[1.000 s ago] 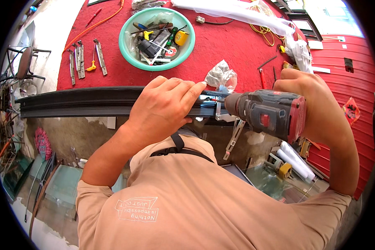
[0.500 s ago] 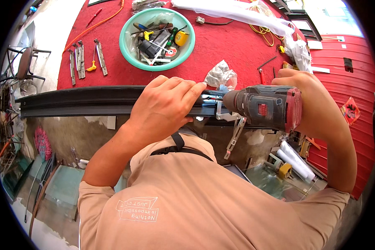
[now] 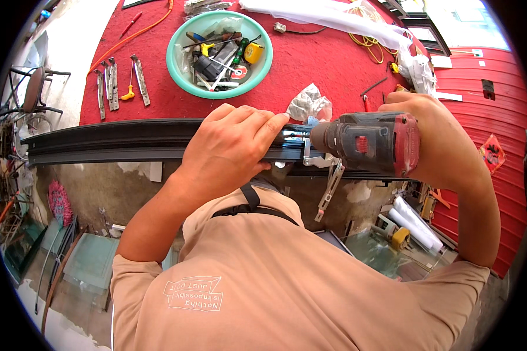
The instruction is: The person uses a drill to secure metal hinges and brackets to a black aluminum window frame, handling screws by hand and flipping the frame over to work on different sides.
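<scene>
A long black metal frame bar (image 3: 111,143) lies along the near edge of the red-covered table. My left hand (image 3: 225,143) is closed over it, fingers across the top and a fingertip showing below; its forefinger tip is beside the drill's bit. In my right hand (image 3: 442,137) is a cordless drill (image 3: 369,143), black and red, held level and pointing left. Its thin bit runs along the bar's groove, and the far tip is hard to make out. A silver hinge arm (image 3: 330,190) hangs off the bar under the chuck.
Beyond the bar stands a mint-green bowl (image 3: 267,61) of tools. Left of it lie several metal hinge arms (image 3: 140,82) and a yellow-handled hex key (image 3: 128,93). A crumpled plastic bag (image 3: 310,104) sits behind the drill. Glass sheets (image 3: 91,260) lean below left.
The drill and my right hand have shifted slightly left and up, and the drill has rolled a little. My left hand stays on the bar.
</scene>
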`<state>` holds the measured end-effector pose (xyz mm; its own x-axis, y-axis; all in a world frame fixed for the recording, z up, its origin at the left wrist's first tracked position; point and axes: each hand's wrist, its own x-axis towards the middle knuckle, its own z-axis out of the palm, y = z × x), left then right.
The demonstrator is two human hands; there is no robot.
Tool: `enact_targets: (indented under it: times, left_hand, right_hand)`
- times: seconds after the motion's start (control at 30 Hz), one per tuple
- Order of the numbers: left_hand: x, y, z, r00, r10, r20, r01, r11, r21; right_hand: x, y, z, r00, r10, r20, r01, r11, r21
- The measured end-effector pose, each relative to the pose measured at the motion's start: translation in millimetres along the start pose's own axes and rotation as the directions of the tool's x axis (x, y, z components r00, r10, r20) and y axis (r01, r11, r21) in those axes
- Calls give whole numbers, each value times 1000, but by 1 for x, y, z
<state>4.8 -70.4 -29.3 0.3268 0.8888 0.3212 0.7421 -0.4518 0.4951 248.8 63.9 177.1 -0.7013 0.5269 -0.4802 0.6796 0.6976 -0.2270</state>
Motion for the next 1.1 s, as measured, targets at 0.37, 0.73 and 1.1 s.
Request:
enact_targets:
  times: [0.37, 0.73, 1.1]
  left_hand:
    - [-1, 2, -1, 1000, 7, 0, -7, 1000, 12]
    - [-2, 2, 0, 1000, 12, -7, -11, 1000, 14]
    - [3, 7, -1, 1000, -6, 15, 5, 998, 61]
  right_hand:
    - [2, -1, -1, 995, -62, -84, 44, 978, -202]
    - [30, 6, -22, 943, -330, -42, 298, 895, -332]
    - [-20, 63, -36, 853, -353, -384, 350, 933, -79]
